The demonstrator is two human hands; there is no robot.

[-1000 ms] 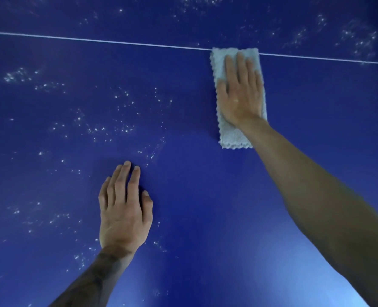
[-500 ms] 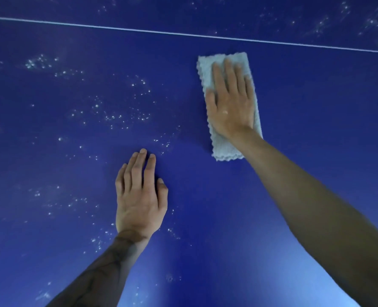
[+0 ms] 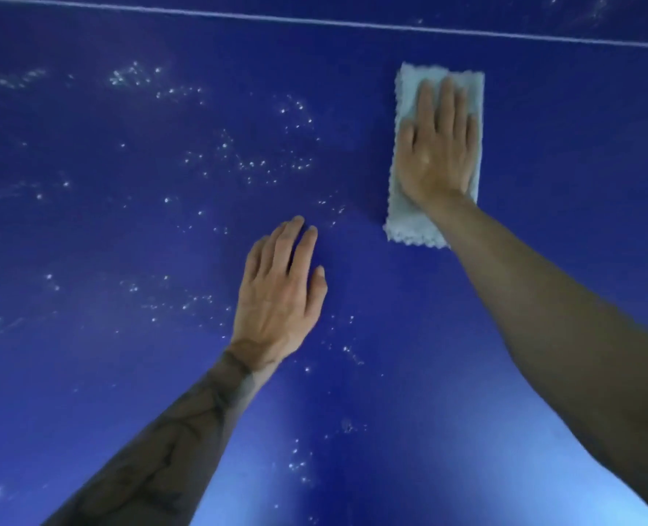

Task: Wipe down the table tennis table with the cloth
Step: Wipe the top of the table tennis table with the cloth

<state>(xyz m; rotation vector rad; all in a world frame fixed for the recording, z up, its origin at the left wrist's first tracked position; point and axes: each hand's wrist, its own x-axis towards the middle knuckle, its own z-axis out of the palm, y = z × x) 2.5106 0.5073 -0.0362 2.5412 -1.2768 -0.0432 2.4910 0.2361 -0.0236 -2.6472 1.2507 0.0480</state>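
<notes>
The blue table tennis table (image 3: 542,108) fills the whole view. A folded pale grey cloth (image 3: 409,222) lies flat on it at the upper right. My right hand (image 3: 438,153) presses palm-down on the cloth with its fingers stretched out, covering most of it. My left hand (image 3: 280,294) rests flat on the bare table at the centre, fingers close together, holding nothing. It sits below and to the left of the cloth.
A thin white line (image 3: 314,21) crosses the table near the top of the view. White specks (image 3: 254,165) are scattered over the left and middle of the surface; more specks (image 3: 297,465) lie near the bottom centre. A bright glare lights the lower right.
My right hand has drawn the cloth back from the white line toward me. The view has shifted, so both hands sit further right in the frame.
</notes>
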